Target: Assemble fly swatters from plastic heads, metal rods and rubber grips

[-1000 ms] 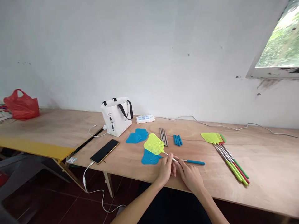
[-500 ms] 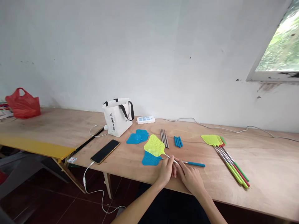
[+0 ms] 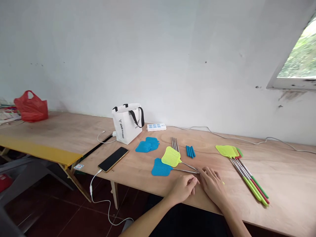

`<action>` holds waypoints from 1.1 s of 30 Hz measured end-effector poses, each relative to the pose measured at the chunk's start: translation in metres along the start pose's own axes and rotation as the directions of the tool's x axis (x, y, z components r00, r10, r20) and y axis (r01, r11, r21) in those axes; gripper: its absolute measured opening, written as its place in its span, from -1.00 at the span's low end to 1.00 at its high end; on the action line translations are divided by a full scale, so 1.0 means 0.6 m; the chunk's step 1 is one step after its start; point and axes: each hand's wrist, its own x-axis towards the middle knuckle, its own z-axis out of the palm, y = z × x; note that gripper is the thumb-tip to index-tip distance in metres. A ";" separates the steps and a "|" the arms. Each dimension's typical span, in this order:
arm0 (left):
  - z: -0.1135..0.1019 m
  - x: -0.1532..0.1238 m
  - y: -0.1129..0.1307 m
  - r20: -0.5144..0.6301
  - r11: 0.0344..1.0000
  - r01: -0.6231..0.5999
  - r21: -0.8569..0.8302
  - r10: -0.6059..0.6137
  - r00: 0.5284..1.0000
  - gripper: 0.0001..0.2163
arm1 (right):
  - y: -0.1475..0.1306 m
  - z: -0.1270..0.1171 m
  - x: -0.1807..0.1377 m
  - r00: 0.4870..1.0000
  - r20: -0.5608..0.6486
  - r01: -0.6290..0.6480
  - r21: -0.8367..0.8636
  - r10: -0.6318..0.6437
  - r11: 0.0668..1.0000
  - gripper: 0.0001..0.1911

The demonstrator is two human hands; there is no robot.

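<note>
A yellow-green fly swatter [image 3: 171,156] lies at a slant, its mesh head partly over a blue fly swatter [image 3: 161,167]. Their metal shafts meet under the fingers of my right hand [image 3: 211,183], which is closed over the yellow swatter's handle; a bit of yellow shows past the knuckles. The blue swatter's grip is hidden beneath this hand. My left hand [image 3: 183,188] rests close by at the table's front edge, its fingers curled, with nothing visible in them. Behind lie loose blue swatter heads [image 3: 147,144], several metal rods [image 3: 175,144] and short blue grips [image 3: 190,151].
Assembled swatters in yellow, red and green [image 3: 247,177] lie on the right. To the left are a phone [image 3: 113,159] on a cable, a white bag [image 3: 127,126] and a power strip [image 3: 156,127]. A red plastic bag [image 3: 32,107] stands on the far-left table [image 3: 74,126].
The yellow swatter has moved right and down towards the table. My left hand has let go of its shaft, while my right hand now covers both handles. The view has shifted slightly.
</note>
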 end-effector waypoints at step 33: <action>0.004 -0.012 0.019 0.064 0.859 -0.116 0.498 0.097 0.993 -0.67 | -0.011 0.004 0.005 0.996 0.071 0.043 0.148 -0.054 0.988 -0.71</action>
